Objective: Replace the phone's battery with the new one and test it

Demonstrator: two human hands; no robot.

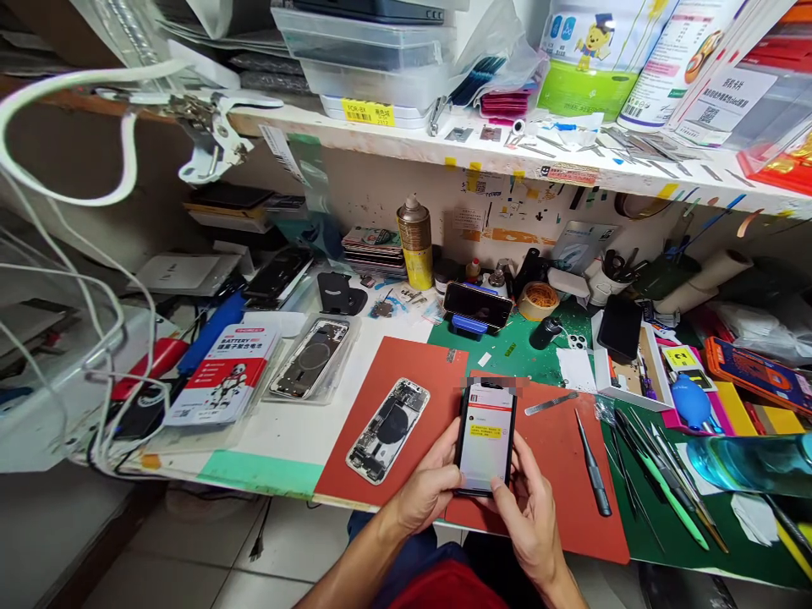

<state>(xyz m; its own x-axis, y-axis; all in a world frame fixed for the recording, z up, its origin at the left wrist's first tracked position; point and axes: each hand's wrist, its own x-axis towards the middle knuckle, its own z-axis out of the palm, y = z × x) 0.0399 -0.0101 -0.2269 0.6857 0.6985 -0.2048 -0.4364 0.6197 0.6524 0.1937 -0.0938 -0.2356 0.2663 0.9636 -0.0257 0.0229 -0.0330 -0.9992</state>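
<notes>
A lit smartphone (pixel 485 440) in a dark case is held upright between my two hands above the red mat's front edge. My left hand (pixel 432 479) grips its left side, thumb at the lower corner of the screen. On the other side my right hand (pixel 528 506) wraps the case, its thumb on the lower right of the screen. A chat-like page with a yellow text bubble shows on it. To the left, an opened phone housing (pixel 388 430) with bare inner parts lies on the red mat (pixel 342 452).
A second phone housing (pixel 310 359) rests in a clear tray beside a battery package (pixel 222 372). Right of my hands lie a screwdriver (pixel 593 465), a metal strip (pixel 551 403) and several tweezers (pixel 666 482). A phone on a blue stand (pixel 477 309) and a spray can (pixel 414 241) stand behind.
</notes>
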